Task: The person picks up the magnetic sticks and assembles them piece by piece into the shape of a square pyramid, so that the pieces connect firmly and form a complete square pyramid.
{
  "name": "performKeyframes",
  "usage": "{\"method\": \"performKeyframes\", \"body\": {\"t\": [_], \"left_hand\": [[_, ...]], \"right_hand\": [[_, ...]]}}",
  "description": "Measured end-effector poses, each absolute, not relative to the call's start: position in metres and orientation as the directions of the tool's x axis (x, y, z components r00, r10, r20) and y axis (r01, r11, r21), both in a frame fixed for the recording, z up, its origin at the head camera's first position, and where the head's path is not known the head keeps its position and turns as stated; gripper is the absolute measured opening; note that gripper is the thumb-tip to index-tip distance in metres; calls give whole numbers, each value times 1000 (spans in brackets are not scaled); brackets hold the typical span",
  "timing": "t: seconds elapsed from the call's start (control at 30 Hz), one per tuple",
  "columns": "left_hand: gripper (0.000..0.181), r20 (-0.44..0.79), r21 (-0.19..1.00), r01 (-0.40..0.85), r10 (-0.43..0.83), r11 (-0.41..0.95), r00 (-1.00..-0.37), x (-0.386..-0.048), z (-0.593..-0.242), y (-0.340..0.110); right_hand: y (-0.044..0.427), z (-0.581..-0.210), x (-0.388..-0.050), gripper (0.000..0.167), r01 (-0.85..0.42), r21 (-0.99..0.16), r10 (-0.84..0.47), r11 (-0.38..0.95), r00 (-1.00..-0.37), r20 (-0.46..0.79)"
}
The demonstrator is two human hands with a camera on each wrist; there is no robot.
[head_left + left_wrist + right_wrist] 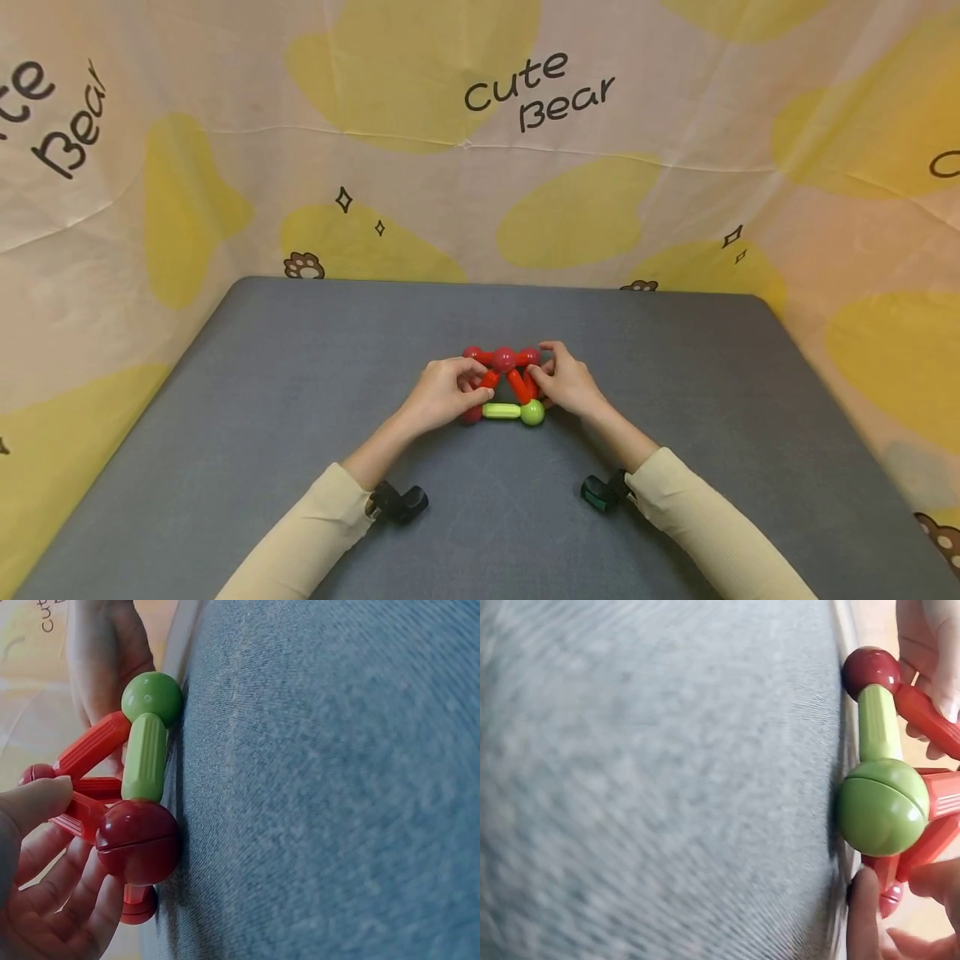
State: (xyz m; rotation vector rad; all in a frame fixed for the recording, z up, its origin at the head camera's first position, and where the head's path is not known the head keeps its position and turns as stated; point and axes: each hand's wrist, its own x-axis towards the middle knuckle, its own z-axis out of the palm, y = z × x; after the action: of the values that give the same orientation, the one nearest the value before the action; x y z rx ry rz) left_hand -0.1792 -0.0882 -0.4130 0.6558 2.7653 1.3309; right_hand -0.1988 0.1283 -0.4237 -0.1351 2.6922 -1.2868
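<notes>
A small frame of red and green toy rods joined by balls stands on the table. Its front edge is a light-green rod (pixel 501 411) between a green ball (pixel 532 412) on the right and a dark red ball (pixel 139 844) on the left. Behind and above it, a red ball (pixel 503 359) joins several red rods. My left hand (pixel 447 392) pinches a red rod (pixel 81 817) on the left side, thumb in front, fingers behind. On the right side, my right hand (pixel 570 383) holds another red rod (pixel 886 871) between thumb and fingers; its exact contact is partly hidden.
The grey table (pixel 315 358) extends around the frame on every side. A cloth backdrop (pixel 420 100) with yellow patches and lettering rises behind and beside it. Each wrist carries a black camera mount, the left mount (pixel 401 503) and the right mount (pixel 602 492).
</notes>
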Motion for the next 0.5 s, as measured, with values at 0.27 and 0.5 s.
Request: {"method": "performKeyframes", "body": {"t": [0.27,0.5], "left_hand": [[22,178,745,367,364,558,-914,-178,-414,-88],[22,179,750,367,366,550,-913,-179,-414,-88]], "right_hand": [[128,-413,-200,35,-222,-751,-154,623,-975,160],[123,-408,-198,38,-318,-758,-266,569,-944,196]]}}
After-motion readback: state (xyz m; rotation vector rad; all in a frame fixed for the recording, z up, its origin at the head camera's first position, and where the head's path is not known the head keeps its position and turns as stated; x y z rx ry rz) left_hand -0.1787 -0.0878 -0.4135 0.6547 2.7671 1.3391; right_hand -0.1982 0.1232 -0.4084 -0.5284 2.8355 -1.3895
